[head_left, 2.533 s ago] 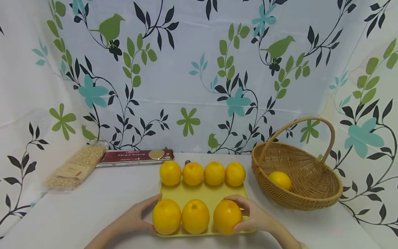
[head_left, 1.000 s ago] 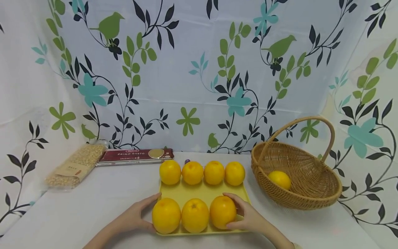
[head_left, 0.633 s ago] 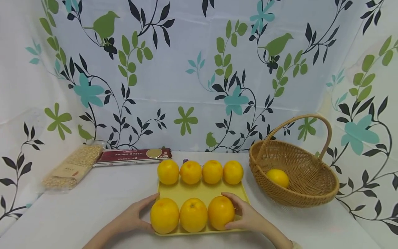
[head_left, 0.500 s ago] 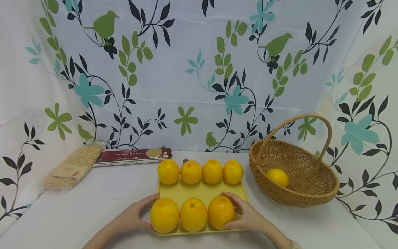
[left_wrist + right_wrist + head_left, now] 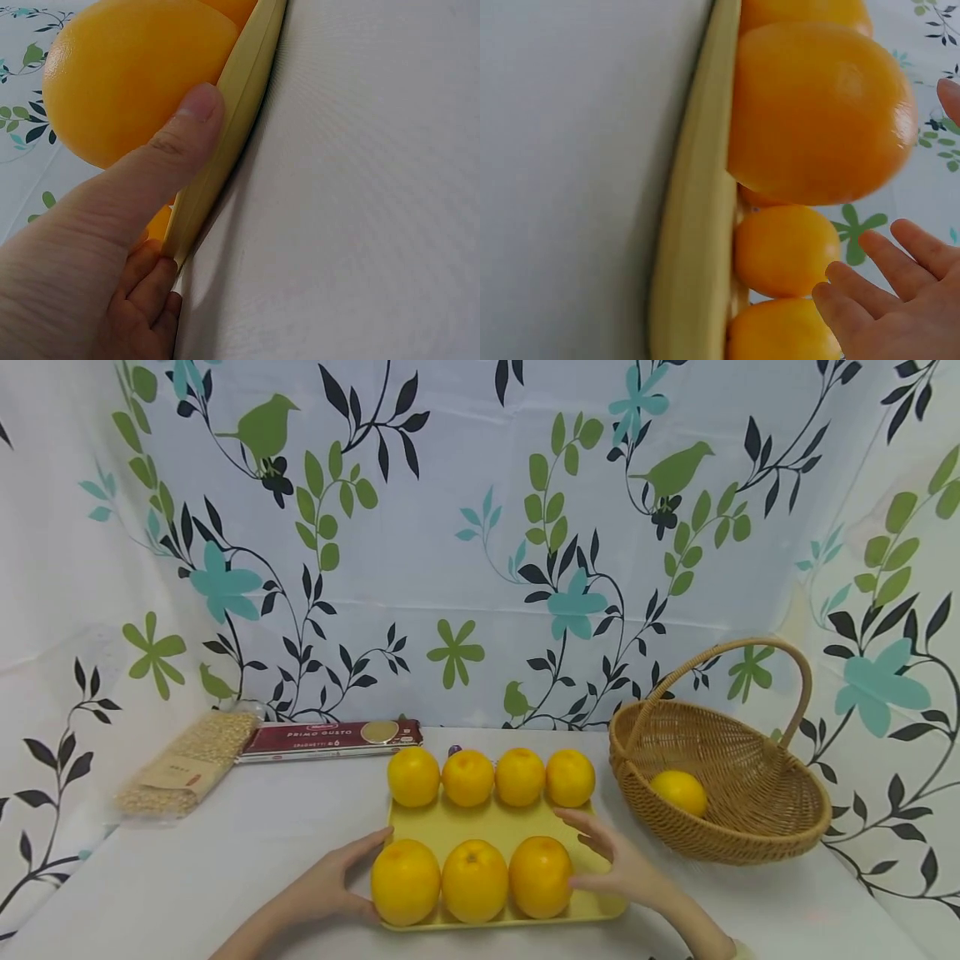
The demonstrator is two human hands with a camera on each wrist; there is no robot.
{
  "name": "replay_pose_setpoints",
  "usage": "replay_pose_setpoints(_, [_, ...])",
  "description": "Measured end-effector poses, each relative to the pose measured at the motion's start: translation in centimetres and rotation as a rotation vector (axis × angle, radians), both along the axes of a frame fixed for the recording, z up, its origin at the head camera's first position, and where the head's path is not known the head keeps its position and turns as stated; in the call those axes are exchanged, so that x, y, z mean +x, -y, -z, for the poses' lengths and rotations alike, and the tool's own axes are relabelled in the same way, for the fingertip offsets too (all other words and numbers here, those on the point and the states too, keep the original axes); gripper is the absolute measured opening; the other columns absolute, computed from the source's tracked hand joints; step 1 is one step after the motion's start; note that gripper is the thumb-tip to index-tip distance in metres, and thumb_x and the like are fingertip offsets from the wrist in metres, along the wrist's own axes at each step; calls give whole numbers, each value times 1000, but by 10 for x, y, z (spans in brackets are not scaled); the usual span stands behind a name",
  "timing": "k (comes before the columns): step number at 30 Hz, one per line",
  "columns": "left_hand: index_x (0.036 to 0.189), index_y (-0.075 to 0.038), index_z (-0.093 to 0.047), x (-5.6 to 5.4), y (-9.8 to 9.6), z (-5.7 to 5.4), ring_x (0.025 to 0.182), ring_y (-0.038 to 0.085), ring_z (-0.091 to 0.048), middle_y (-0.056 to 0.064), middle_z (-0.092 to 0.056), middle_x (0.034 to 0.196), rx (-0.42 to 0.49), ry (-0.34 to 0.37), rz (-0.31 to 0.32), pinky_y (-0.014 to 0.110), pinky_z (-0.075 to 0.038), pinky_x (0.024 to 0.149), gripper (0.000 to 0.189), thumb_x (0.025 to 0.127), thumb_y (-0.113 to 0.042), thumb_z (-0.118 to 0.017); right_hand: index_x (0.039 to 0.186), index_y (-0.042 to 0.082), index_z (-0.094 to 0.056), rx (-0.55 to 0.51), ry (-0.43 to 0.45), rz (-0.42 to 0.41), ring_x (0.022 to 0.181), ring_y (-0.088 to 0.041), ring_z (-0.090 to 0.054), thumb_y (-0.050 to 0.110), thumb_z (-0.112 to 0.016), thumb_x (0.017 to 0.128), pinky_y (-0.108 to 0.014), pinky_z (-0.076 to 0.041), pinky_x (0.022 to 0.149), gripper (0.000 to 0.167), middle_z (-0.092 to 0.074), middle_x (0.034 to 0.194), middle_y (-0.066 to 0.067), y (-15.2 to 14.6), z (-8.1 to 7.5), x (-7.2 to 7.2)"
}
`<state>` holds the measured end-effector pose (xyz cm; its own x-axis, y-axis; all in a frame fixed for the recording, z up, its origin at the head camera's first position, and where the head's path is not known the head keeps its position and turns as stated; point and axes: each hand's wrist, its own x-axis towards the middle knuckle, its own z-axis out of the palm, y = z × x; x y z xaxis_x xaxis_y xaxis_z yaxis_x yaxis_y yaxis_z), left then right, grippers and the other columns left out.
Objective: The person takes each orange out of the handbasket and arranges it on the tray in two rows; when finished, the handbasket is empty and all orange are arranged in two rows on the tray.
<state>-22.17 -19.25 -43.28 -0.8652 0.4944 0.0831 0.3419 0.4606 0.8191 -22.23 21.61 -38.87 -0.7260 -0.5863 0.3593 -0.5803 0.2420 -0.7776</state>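
A shallow yellow tray (image 5: 491,828) bears two rows of oranges. Along its front stand a left orange (image 5: 406,882), a middle orange (image 5: 475,882) and a right orange (image 5: 541,877), side by side. My left hand (image 5: 339,881) holds the tray's left edge near the front corner; in the left wrist view its thumb (image 5: 172,150) lies over the rim beside the left orange. My right hand (image 5: 626,864) is at the right of the right orange, fingers spread and holding nothing, the thumb tip close to the fruit. In the right wrist view the fingers (image 5: 889,281) are extended.
Several oranges (image 5: 468,777) line the tray's back. A wicker basket (image 5: 757,777) with a tall handle stands at the right, holding one orange (image 5: 678,792). A dark red spaghetti pack (image 5: 330,739) and a bag of pale grains (image 5: 191,764) lie at the back left.
My right hand first moved the right orange left, up against the middle one, then let go and drew back to the right. My left hand has stayed at the tray's edge.
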Motion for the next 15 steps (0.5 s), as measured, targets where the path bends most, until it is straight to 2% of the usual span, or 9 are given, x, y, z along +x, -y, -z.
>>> replay_pose_setpoints(4, [139, -8, -33, 0, -1, 1, 126, 39, -24, 16, -32, 139, -1, 9, -5, 59, -16, 99, 94, 61, -29, -81, 133, 0, -36, -23, -34, 11, 122, -17, -36, 3, -68, 77, -36, -33, 98, 64, -37, 134, -21, -7, -14, 1])
replay_pose_setpoints(9, [138, -9, -33, -1, -3, 3, 127, 38, -24, 15, -32, 139, -4, 12, -8, 58, -16, 100, 94, 61, -31, -81, 131, -2, -37, -41, -83, 40, 121, -7, -36, -1, -67, 77, -24, -31, 98, 62, -38, 132, -22, -22, -42, 0])
replay_pose_setpoints(12, [138, -9, -33, -1, -3, 2, 127, 37, -24, 15, -32, 139, -5, 4, -13, 57, -17, 100, 93, 61, -32, -81, 130, -3, -37, -19, -151, 59, 121, -8, -36, -4, -66, 77, -21, -30, 98, 61, -38, 132, -24, -32, -62, -3])
replay_pose_setpoints(15, [138, -9, -33, -1, -2, 1, 127, 37, -24, 15, -32, 139, -8, -8, -11, 57, -17, 100, 93, 61, -31, -81, 130, -2, -39, 32, -196, 133, 120, -15, -40, -2, -66, 77, -19, -32, 97, 59, -40, 131, -20, -42, -79, -7])
